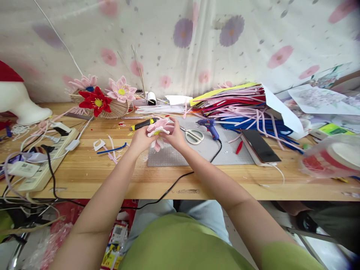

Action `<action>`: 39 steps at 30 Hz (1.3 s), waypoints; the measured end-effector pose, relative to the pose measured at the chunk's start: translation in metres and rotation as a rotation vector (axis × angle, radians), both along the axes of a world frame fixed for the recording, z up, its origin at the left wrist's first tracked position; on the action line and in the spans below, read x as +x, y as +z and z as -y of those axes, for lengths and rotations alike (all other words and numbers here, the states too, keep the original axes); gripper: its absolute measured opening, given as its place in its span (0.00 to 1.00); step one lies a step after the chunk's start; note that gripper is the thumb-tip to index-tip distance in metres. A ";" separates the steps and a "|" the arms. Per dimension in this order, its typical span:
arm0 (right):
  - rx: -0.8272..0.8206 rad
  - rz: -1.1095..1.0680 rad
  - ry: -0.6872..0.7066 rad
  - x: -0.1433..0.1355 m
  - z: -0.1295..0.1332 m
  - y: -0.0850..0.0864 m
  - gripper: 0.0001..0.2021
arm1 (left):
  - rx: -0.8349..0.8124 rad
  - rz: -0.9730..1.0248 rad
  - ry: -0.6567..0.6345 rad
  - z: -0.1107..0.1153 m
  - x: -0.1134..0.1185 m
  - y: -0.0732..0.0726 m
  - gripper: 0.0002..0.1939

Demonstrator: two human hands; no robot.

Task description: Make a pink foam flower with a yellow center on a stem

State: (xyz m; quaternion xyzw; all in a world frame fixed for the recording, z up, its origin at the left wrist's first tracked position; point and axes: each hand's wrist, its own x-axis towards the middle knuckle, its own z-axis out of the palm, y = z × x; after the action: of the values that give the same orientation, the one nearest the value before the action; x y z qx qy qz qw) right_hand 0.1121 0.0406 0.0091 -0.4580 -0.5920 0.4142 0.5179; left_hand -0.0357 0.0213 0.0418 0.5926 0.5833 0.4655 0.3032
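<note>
A pink and white fuzzy flower with a yellow centre is held between my two hands, above the left part of the grey cutting mat. My left hand grips its left side, with the fingers partly hidden behind the petals. On the right side, my right hand has its fingers closed on the petals. Just behind my left hand lies a black and yellow tool. Scissors with pale handles rest on the mat to the right of my right hand.
A blue glue gun with a black cord lies on the mat. Further right is a phone. Bundled pipe cleaners lie at the back. Finished flowers stand back left, near a power strip.
</note>
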 end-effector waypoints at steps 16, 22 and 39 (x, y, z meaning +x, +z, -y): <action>-0.010 0.064 -0.077 -0.004 -0.006 -0.012 0.45 | 0.041 -0.127 0.070 0.006 0.003 -0.007 0.07; 0.014 0.127 -0.052 0.007 -0.005 -0.002 0.47 | 0.009 -0.122 0.006 -0.001 0.000 -0.007 0.11; -0.007 0.292 -0.149 -0.004 -0.001 -0.001 0.41 | -0.058 -0.390 -0.026 0.007 -0.001 0.001 0.15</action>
State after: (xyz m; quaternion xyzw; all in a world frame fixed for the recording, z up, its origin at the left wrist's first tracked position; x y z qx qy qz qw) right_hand 0.1080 0.0415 0.0076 -0.5577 -0.6242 0.3057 0.4539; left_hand -0.0370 0.0139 0.0431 0.6700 0.6365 0.3208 0.2076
